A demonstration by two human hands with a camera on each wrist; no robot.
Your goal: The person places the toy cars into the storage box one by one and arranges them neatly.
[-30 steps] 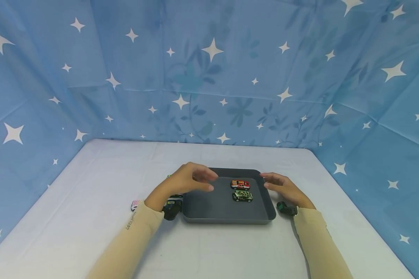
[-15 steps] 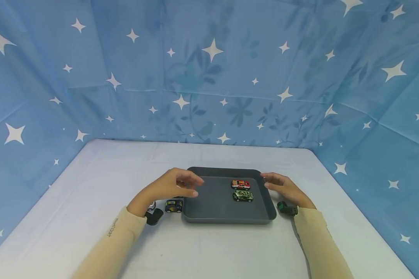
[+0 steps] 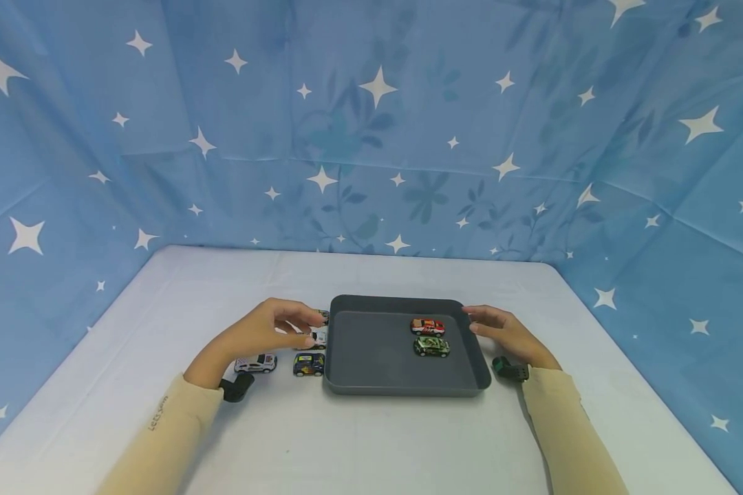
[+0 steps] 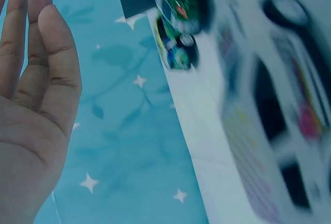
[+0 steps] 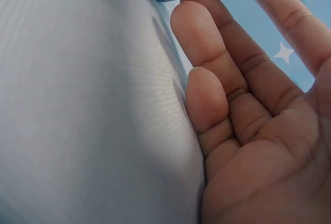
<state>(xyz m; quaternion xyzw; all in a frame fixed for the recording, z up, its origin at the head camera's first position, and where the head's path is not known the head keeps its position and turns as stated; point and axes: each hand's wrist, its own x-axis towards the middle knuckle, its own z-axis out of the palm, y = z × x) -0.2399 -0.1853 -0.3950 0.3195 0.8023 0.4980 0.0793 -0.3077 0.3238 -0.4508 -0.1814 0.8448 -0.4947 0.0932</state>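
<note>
My left hand [image 3: 263,333] is over the toy cars left of the grey tray [image 3: 371,392], fingers loosely bent. In the left wrist view its palm and fingers hold nothing. A white toy car [image 3: 319,339] is at its fingertips in the head view, partly hidden; contact is unclear. A dark blue toy car [image 3: 309,364] and a silver-white toy car [image 3: 256,363] are nearer the front. My right hand [image 3: 510,337] is at the tray's right rim, fingertips against or very near it. Inside the tray are a red-orange toy car [image 3: 428,326] and a camouflage-green one [image 3: 431,346].
Another toy car [image 3: 325,316] shows partly beside the tray's left rim. Each wrist carries a dark device, the left one [image 3: 237,387] near the silver-white car. A white cloth covers the table [image 3: 371,447]. A blue starry curtain [image 3: 371,137] stands behind.
My left hand has moved left, from above the tray to over the cars beside it, uncovering the cars on the left. My right hand and the cars in the tray have stayed put.
</note>
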